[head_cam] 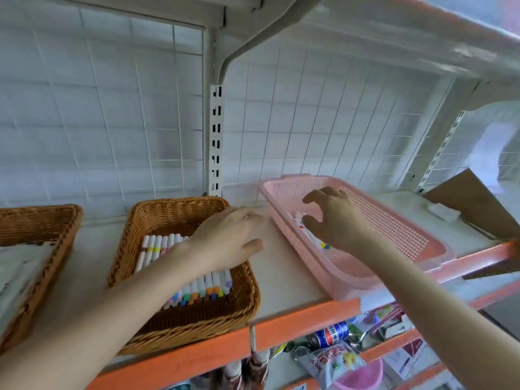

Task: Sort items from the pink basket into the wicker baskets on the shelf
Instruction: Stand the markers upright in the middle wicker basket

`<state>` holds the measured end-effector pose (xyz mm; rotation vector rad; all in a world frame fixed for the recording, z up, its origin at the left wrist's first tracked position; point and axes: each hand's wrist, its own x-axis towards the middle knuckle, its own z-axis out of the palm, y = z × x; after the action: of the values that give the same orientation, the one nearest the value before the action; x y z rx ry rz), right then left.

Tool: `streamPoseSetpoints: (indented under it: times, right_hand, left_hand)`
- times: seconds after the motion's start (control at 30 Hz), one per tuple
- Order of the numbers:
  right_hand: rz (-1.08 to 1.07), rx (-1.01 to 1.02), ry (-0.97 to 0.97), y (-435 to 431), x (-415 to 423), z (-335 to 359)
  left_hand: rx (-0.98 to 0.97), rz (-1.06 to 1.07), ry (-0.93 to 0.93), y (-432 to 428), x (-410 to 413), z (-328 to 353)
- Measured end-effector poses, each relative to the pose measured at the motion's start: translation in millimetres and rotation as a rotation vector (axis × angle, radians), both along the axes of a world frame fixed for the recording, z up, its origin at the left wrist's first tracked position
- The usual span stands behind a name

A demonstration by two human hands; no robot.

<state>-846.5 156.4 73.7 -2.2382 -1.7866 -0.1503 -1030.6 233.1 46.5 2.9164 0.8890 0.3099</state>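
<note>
While the shelf [281,277] carries everything, a wicker basket [180,319] of markers [202,288] sits left of the pink basket [399,232]. A second wicker basket [33,229], further left, is cut off by the frame. The left hand [228,240] hovers just left of the pink basket, fingers loose and empty. The right hand [337,220] hangs over the pink basket, fingers [312,197] spread and half-curled, gripping nothing. It partly hides the loose markers [312,237] inside.
</note>
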Motion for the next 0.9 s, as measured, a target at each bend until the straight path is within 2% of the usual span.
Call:
streamPoseSetpoints:
  times: [0.17, 0.43, 0.67, 0.9]
  right_hand:
    - [-0.158, -0.242, 0.021, 2.1, 85.9, 0.9]
    - [-0.189, -0.662, -0.023, 35.6, 139.3, -36.2]
    - [-0.117, -0.816, -0.025, 50.7, 147.4, -48.2]
    - [-0.028, -0.747, 0.178, 50.9, 162.1, -48.9]
  left_hand:
    - [-0.038, -0.058, -0.082, 2.4, 82.3, 6.5]
    - [-0.123, 0.036, 0.043, 18.7, 148.1, -7.2]
    - [-0.178, 0.133, 0.15, 29.2, 172.5, -8.3]
    - [-0.306, 0.235, 0.33, 39.8, 225.2, -21.9]
